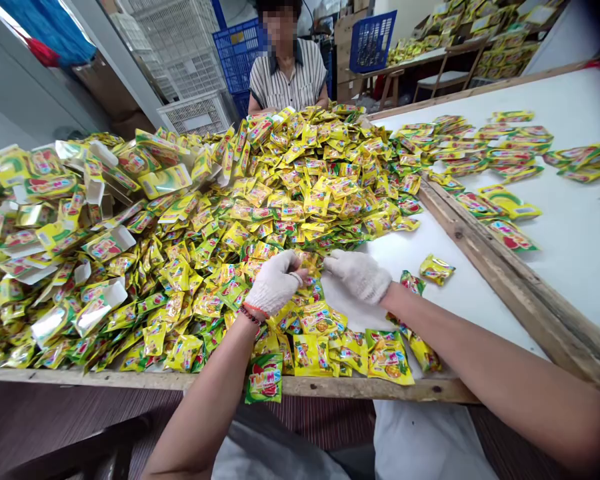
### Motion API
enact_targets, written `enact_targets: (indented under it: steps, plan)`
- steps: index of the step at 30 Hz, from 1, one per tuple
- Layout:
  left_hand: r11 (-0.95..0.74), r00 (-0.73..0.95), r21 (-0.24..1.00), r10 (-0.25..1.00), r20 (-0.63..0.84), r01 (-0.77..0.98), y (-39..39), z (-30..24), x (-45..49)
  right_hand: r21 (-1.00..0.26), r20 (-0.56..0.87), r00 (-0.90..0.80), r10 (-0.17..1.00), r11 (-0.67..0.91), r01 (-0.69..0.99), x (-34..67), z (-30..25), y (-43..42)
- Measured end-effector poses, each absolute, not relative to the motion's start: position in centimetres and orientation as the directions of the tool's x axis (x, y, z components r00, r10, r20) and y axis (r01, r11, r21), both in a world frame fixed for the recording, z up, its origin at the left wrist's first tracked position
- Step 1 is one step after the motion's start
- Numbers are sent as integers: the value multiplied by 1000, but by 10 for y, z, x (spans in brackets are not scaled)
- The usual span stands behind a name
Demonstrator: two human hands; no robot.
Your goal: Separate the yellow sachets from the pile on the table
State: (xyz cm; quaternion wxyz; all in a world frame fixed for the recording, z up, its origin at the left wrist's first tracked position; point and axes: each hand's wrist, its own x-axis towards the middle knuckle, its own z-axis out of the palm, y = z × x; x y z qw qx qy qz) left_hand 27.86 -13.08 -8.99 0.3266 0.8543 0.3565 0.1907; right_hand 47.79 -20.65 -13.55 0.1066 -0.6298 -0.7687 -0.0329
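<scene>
My left hand (pixel 276 283), in a white knitted glove with a fingertip showing bare, is closed with thumb and fingers together on a small yellow candy packet (pixel 310 283) at the near edge of the heap. To its right, my right hand (pixel 359 275), gloved too, has its fingers curled and pressed together at the packets. What they hold, if anything, is hidden. Below both hands lie several yellow packets (pixel 325 319) with fruit prints. A green packet marked TWINS (pixel 264 379) hangs over the table's wooden front edge (pixel 325 387).
A large heap of yellow packets (pixel 300 180) covers the table, with printed cartons (pixel 105 243) at left. A wooden divider (pixel 480 240) separates the white surface (pixel 575 207), where stacked packets (pixel 510 150) lie. Across the table sits a person (pixel 287 77). Blue crates (pixel 240 57) stand behind.
</scene>
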Motion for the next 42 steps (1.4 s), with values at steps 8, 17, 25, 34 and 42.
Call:
enact_targets:
  steps: [8,17,25,34,42]
  plan:
    - [-48,415,981,909,-34,186,-136,-90,284,-903,174,371,912,-2,430,492,-104,-223]
    - [-46,500,998,866,23,33,-155,-95,298,-924,69,365,929,-78,374,467,-92,-236]
    - [-328,654,927,744,136,180,-142,-78,291,-918,32,245,969,-68,390,467,-97,-235]
    - [-181,188,-57,873,450,982,29,9,183,-931,-57,367,928,-182,315,469,-87,-234]
    - [-450,316,136,783,536,883,-8,-23,194,-981,-61,275,959,-109,161,459,-90,-236]
